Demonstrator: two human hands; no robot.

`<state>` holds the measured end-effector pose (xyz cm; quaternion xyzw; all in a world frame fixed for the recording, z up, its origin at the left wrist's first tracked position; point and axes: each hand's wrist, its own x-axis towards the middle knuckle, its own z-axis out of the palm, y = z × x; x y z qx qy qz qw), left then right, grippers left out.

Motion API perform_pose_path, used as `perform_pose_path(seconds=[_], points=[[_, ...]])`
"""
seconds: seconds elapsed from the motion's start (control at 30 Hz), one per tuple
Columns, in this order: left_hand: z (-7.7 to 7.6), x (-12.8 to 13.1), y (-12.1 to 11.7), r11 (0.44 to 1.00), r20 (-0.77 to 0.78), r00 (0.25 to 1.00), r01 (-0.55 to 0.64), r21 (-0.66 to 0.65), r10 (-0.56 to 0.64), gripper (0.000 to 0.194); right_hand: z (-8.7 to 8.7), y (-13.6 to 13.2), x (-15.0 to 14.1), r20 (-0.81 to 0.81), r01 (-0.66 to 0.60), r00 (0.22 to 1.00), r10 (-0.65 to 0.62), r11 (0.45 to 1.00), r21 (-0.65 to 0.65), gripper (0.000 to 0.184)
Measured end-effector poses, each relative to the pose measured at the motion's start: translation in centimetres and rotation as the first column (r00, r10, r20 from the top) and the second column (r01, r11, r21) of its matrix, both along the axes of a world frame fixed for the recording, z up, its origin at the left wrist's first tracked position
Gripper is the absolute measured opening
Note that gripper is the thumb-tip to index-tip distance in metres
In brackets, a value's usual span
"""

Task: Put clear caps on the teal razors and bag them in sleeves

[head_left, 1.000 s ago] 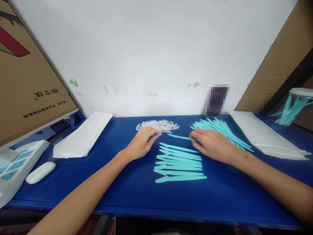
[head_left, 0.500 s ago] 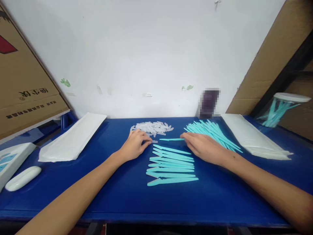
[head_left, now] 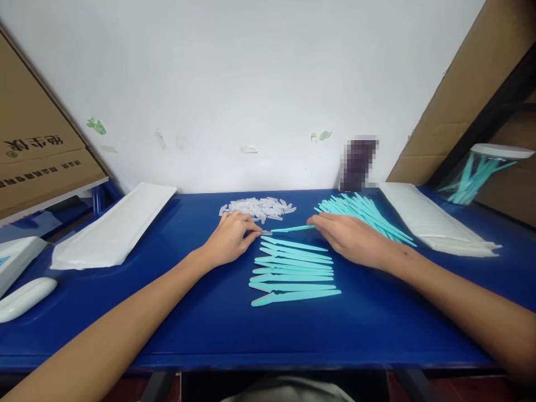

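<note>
My left hand [head_left: 232, 237] pinches a small translucent cap [head_left: 267, 233] between thumb and fingertips. Facing it, my right hand [head_left: 345, 234] grips the handle of a turquoise eyebrow razor [head_left: 293, 228], whose blade end points left at the cap. The razor's tip is at or very near the cap's mouth; whether it is inside, I cannot tell. Below lies a column of several turquoise eyebrow razors [head_left: 297, 272], side by side. A pile of translucent caps [head_left: 257, 209] sits behind my left hand. Beyond my right hand is a heap of turquoise razors [head_left: 364, 215].
White plastic-wrapped packs lie at left [head_left: 117, 226] and right [head_left: 439, 223] on the blue table [head_left: 201, 329]. A clear tub with a white lid [head_left: 502, 151] holds more razors at far right. A white oval object [head_left: 27, 298] and cardboard box [head_left: 42, 145] are at left.
The razor in my right hand has tilted, and its tip has come up to the cap in my left hand. The whole view has shifted slightly.
</note>
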<state>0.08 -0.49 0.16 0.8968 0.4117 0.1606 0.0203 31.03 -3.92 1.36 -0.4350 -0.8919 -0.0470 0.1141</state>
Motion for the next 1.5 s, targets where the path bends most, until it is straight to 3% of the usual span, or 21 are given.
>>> perform_pose_path(seconds=[0.37,0.57,0.73,0.9,1.1,1.23,1.5], points=[[-0.1,0.4,0.4,0.997,-0.027,0.998,0.06,0.054,-0.059,0.027,0.2,-0.3,-2.5,0.074,0.004,0.997,-0.003,1.0,-0.017,0.032],[0.1,0.3,0.8,0.991,-0.055,0.996,0.07,0.117,-0.064,0.032,-0.1,-0.2,-2.8,-0.046,-0.034,0.998,0.036,0.999,0.04,0.034],[0.7,-1.0,1.1,0.988,-0.129,0.991,0.053,0.144,-0.035,0.036,-0.3,0.0,-1.7,0.033,0.009,0.999,-0.011,0.999,0.044,0.035],[1.6,-3.4,1.8,0.987,-0.2,0.979,-0.009,0.159,0.041,0.033,-0.2,-0.4,-1.4,-0.015,-0.019,1.0,0.02,0.999,0.038,0.032],[1.9,-4.2,2.0,0.989,-0.266,0.962,-0.024,0.143,0.062,0.032,0.3,-0.8,-1.5,0.017,-0.147,0.989,0.147,0.989,-0.023,0.027],[1.9,-3.8,1.8,0.99,-0.283,0.957,-0.02,0.137,0.058,0.033,0.3,-0.7,-1.2,0.03,-0.097,0.994,0.1,0.99,-0.103,0.024],[1.7,-3.8,1.9,0.985,-0.275,0.954,-0.078,0.155,0.119,0.031,0.0,-0.6,-0.6,-0.116,-0.047,0.993,0.011,0.948,-0.313,0.028]])
